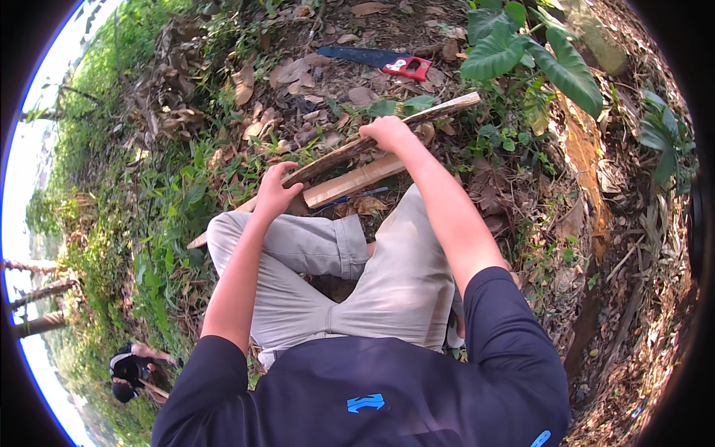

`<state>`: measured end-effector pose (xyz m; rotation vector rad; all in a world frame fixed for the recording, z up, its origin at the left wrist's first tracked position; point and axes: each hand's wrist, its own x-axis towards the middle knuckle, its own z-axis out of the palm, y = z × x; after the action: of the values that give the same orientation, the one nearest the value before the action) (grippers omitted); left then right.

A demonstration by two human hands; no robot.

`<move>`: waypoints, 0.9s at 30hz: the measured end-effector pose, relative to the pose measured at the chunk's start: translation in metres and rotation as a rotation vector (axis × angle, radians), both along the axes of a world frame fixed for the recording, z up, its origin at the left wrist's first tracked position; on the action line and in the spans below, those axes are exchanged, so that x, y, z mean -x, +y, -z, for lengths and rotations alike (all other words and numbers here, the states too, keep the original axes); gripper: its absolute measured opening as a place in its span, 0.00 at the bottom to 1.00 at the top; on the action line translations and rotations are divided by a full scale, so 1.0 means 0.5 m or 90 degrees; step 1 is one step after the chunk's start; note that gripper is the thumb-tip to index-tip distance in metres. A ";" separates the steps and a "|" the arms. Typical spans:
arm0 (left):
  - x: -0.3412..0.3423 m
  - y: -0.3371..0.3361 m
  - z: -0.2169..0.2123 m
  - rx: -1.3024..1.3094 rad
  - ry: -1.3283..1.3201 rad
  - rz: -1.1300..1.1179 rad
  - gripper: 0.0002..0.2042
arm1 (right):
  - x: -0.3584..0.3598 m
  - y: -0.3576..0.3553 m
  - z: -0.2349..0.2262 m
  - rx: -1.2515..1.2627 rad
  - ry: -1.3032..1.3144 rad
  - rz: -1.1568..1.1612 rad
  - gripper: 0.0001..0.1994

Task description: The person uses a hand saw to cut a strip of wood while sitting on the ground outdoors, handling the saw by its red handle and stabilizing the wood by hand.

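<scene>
A long, narrow wooden strip [331,158] with a dark, rough face lies slanted in front of my legs, its right end raised farther away. My right hand [389,135] is closed over it right of its middle, fingers wrapped on its far side. Farther left, my left hand [275,192] spans the same strip, thumb on the near side and fingers on the far side, in a looser grip. Just below the strip, a shorter, pale wooden piece [354,181] rests between my hands and my shins. Neither hand touches it.
A handsaw [376,59] with a dark blade and red handle lies on the leaf litter beyond. A thin blue tool [350,198] sits under the short piece. Broad-leaved plants [532,56] grow at right. Another person [132,370] crouches far off at lower left.
</scene>
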<state>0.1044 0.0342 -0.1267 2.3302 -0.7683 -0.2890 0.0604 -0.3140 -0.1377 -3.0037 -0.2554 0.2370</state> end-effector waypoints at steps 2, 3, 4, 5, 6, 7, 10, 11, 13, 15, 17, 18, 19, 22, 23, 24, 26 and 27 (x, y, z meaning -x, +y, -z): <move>-0.019 0.002 0.030 -0.051 0.020 -0.030 0.27 | 0.005 0.011 0.020 -0.005 -0.015 0.018 0.09; -0.025 0.005 0.051 -0.056 0.041 -0.037 0.29 | 0.012 0.014 0.032 -0.013 -0.061 0.018 0.08; -0.031 -0.010 0.067 -0.058 0.064 -0.035 0.30 | 0.022 0.005 0.056 -0.015 -0.085 0.039 0.08; -0.034 -0.013 0.078 -0.051 0.113 -0.033 0.30 | 0.032 0.004 0.068 -0.003 -0.112 0.040 0.10; -0.038 -0.014 0.088 -0.045 0.162 -0.032 0.31 | 0.040 0.004 0.081 0.009 -0.140 0.040 0.13; -0.035 -0.015 0.091 -0.039 0.213 -0.038 0.31 | 0.048 0.011 0.088 0.031 -0.145 0.049 0.13; -0.030 -0.022 0.088 -0.138 0.174 -0.033 0.24 | 0.057 0.011 0.104 0.015 -0.231 0.054 0.06; -0.030 -0.021 0.090 -0.137 0.185 -0.026 0.24 | 0.059 0.010 0.109 0.013 -0.247 0.057 0.06; -0.034 -0.012 0.088 -0.134 0.205 -0.021 0.23 | 0.060 0.017 0.113 0.024 -0.244 0.074 0.05; -0.035 -0.002 0.093 -0.110 0.211 0.004 0.24 | 0.062 0.023 0.112 0.028 -0.245 0.096 0.06; -0.032 -0.001 0.094 -0.092 0.209 0.021 0.24 | 0.060 0.016 0.116 0.028 -0.237 0.105 0.06; -0.033 -0.004 0.096 -0.086 0.205 0.024 0.24 | 0.061 0.014 0.118 0.028 -0.232 0.109 0.06; -0.033 -0.007 0.097 -0.080 0.202 0.027 0.24 | 0.062 0.011 0.117 0.019 -0.225 0.106 0.07; -0.028 -0.007 0.097 -0.078 0.203 0.024 0.24 | 0.059 0.020 0.113 -0.005 -0.184 0.122 0.08; -0.025 -0.007 0.099 -0.075 0.197 0.026 0.25 | 0.061 0.021 0.112 -0.014 -0.183 0.128 0.09; -0.022 -0.009 0.103 -0.072 0.191 0.027 0.25 | 0.064 0.021 0.111 -0.023 -0.182 0.134 0.09; -0.021 0.003 0.110 -0.077 0.179 0.030 0.25 | 0.068 0.030 0.098 -0.069 -0.167 0.144 0.11; -0.029 0.005 0.115 -0.082 0.175 0.034 0.25 | 0.070 0.026 0.088 -0.102 -0.151 0.148 0.12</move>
<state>0.1186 0.0366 -0.1842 2.3251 -0.6930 -0.6836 0.0253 -0.3011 -0.1816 -2.8647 0.0529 -0.1557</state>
